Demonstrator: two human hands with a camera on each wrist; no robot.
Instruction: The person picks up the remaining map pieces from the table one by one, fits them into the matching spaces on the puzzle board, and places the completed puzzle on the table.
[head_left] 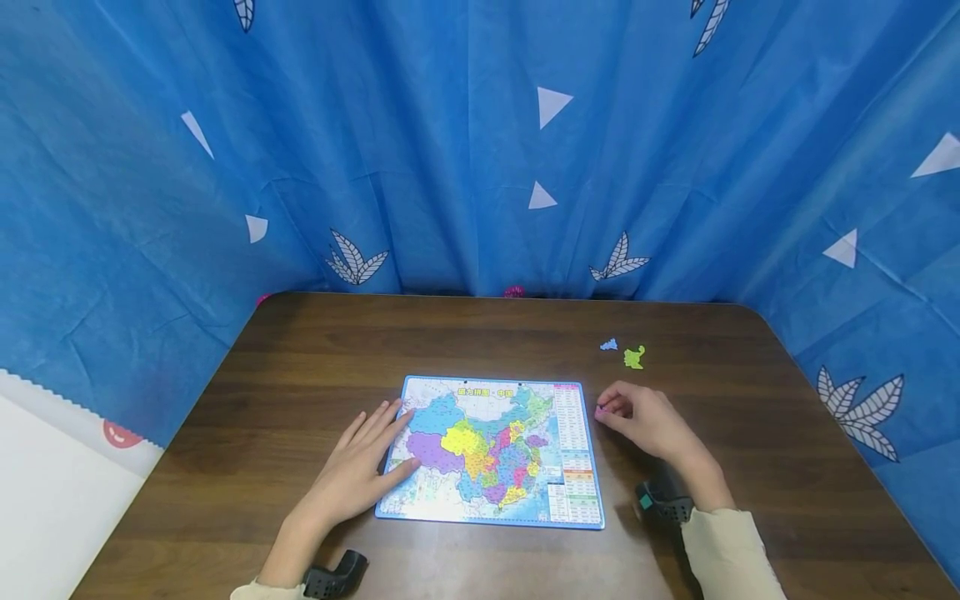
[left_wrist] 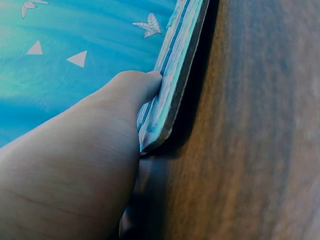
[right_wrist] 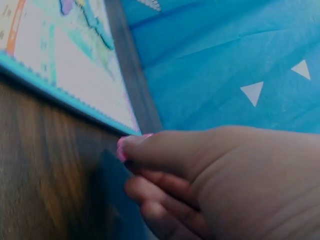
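A map puzzle board (head_left: 427,498) with a blue border lies on the table, its provinces in many colours. My left hand (head_left: 354,473) rests with spread fingers over the board's left edge, thumb and fingertips on its surface. Just right of the board, my right hand (head_left: 647,421) pinches a small pink puzzle piece (right_wrist: 121,149) between thumb and fingers. Most of that piece is hidden by the fingertips. Beyond the right hand, a blue puzzle piece (head_left: 609,344) and a yellow-green puzzle piece (head_left: 634,357) lie loose on the wood.
The brown wooden table (head_left: 315,333) has rounded far corners. A blue curtain (head_left: 435,167) with white triangles and leaf prints hangs behind it and along the sides. White cloth (head_left: 60,483) shows at the left. Black wrist cameras sit on both wrists.
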